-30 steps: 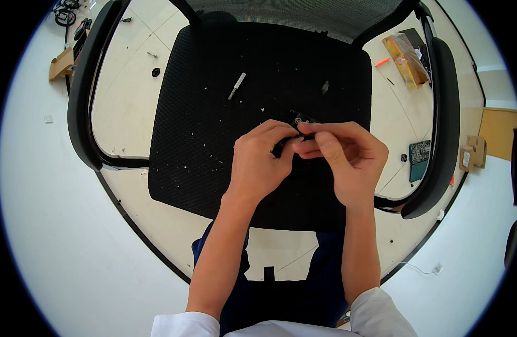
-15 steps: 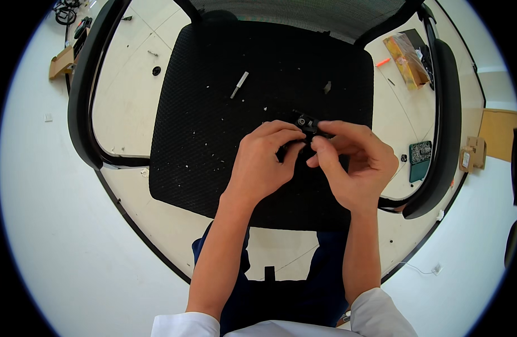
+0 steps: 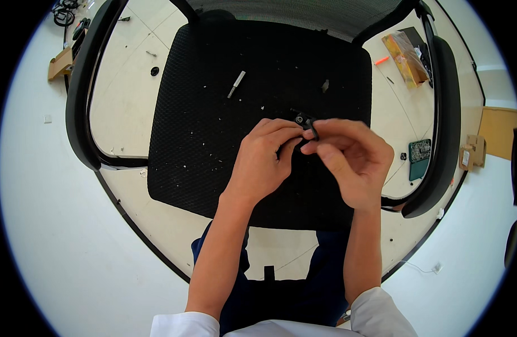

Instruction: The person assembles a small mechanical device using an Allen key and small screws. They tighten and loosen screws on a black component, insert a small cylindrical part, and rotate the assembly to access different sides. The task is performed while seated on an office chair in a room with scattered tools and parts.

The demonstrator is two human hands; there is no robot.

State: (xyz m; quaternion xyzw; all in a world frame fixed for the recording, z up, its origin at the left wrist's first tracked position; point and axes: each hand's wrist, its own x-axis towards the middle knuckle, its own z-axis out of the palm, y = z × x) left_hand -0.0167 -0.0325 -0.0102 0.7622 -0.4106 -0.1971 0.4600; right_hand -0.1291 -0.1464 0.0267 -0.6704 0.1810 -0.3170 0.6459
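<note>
My left hand [image 3: 265, 154] grips a small black part [image 3: 300, 119] over the front half of a chair seat [image 3: 196, 129]. A round metal piece shows in the part's upper end; its lower end is hidden by my fingers. My right hand [image 3: 357, 160] meets it from the right, index and middle fingers closed about a thin dark edge of it, the thumb a little below. Farther back on the seat lies a small screwdriver [image 3: 236, 83] with a pale handle. A little grey scrap [image 3: 325, 86] lies to the right of it.
Pale crumbs dot the black seat. Black armrests [image 3: 78, 84] rise on both sides, the mesh backrest [image 3: 292, 19] beyond. On the floor at right are a yellow box [image 3: 406, 59], an orange marker [image 3: 381, 60] and a green case [image 3: 420, 160]; at left, an open cardboard box [image 3: 60, 64].
My right thumb has come away from the black part and dropped lower. The part has turned slightly between my fingers; my left hand has barely moved.
</note>
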